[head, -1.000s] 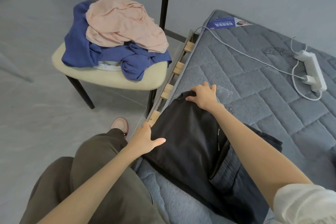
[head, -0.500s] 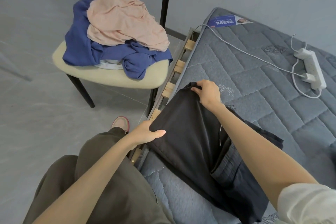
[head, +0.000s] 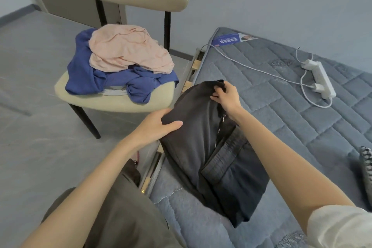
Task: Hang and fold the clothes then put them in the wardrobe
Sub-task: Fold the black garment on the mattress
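Observation:
Dark grey trousers (head: 203, 143) lie partly folded on the near corner of the grey quilted mattress (head: 281, 119). Their far end is raised off the bed. My left hand (head: 159, 125) pinches the near left corner of that raised fold. My right hand (head: 225, 96) grips the far corner at the top edge. The waistband with its drawstring shows beneath the fold. A pink garment (head: 128, 50) lies on top of a blue garment (head: 112, 80) on the cream chair (head: 116, 102) to the left of the bed.
A white power strip (head: 320, 78) with its cable lies on the mattress at the right. A checked cloth (head: 366, 161) shows at the right edge. A grey door (head: 66, 2) stands behind the chair. My knee in olive trousers (head: 112, 217) is at the bottom left.
Both hands have closed on the trousers' far end and lifted it off the mattress, drawing it toward me. The camera has tilted upward, showing more of the chair back.

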